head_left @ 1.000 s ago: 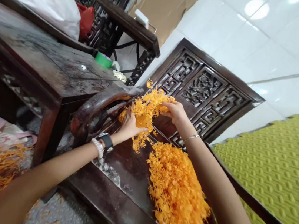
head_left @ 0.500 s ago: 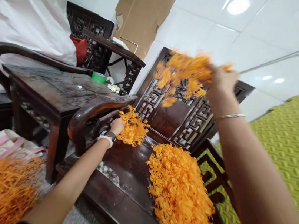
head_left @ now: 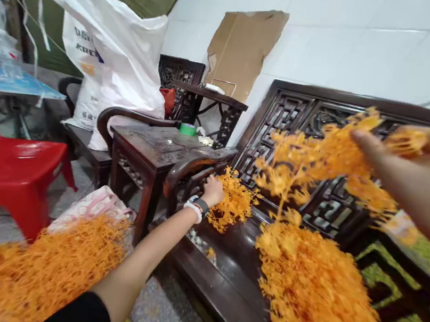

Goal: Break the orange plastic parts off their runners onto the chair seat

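My right hand (head_left: 413, 158) is raised at the right, its fingers closed on a dangling, tangled bunch of orange plastic flowers (head_left: 333, 152), blurred by motion. The bunch's lower tips reach down to a large heap of similar orange flowers (head_left: 324, 295) on the dark wooden bench (head_left: 234, 271). My left hand (head_left: 214, 190), with a dark band and a white bracelet at the wrist, is closed at the left edge of a smaller orange flower clump (head_left: 233, 201) near the bench's armrest. Its fingertips are partly hidden in the clump.
A mass of thin orange strands (head_left: 49, 265) lies at the lower left, by a pink and white bag (head_left: 93, 205). Beyond the armrest (head_left: 198, 166), a carved table (head_left: 153, 143) holds green tape (head_left: 188, 129). A red plastic chair (head_left: 7, 173) and white sacks (head_left: 125, 61) stand left.
The view has swung left, bringing the red chair into sight. My right hand has come lower and nearer with its bunch, over the large heap. My left hand stays at the smaller clump.
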Tool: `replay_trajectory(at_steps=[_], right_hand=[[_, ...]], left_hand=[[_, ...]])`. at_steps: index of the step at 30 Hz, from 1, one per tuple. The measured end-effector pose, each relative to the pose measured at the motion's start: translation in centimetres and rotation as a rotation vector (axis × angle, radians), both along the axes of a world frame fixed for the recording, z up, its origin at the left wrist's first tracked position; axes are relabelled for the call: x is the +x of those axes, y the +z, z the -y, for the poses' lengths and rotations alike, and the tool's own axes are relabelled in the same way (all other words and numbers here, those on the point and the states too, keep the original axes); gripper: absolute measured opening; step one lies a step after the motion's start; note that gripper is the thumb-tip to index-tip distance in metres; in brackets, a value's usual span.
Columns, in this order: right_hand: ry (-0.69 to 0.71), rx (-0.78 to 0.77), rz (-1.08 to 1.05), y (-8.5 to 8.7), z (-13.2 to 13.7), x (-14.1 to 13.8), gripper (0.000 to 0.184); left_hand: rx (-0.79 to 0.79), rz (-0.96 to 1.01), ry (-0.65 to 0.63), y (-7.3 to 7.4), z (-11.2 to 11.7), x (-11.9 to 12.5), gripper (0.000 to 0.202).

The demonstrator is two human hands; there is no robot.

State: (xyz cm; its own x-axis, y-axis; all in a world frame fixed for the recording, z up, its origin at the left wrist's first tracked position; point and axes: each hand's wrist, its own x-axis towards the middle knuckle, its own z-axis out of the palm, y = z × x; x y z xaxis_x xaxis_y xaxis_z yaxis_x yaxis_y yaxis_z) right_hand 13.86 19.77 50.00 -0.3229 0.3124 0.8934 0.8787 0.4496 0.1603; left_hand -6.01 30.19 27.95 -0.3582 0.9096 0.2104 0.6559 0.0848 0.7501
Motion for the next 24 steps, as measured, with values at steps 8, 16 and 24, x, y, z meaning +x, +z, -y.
replay_trajectory(at_steps=[8, 16, 24], right_hand=[[0.052, -0.129, 0.116, -6.6, 5.6, -0.3, 0.045], [0.233, -0.608, -0.124, -12.3, 12.1, 1.9, 0.032], [0.407, -1.275, -0.152, -25.4, 20.8, 9.4, 0.027]], left_hand=[[0.163, 0.242, -0.571, 5.8, 11.2, 0.0, 0.062], [0.084, 0.337, -0.898, 2.9, 22.0, -0.1, 0.072], [0.084, -0.372, -1.018, -0.7, 26.8, 0.6, 0.033]])
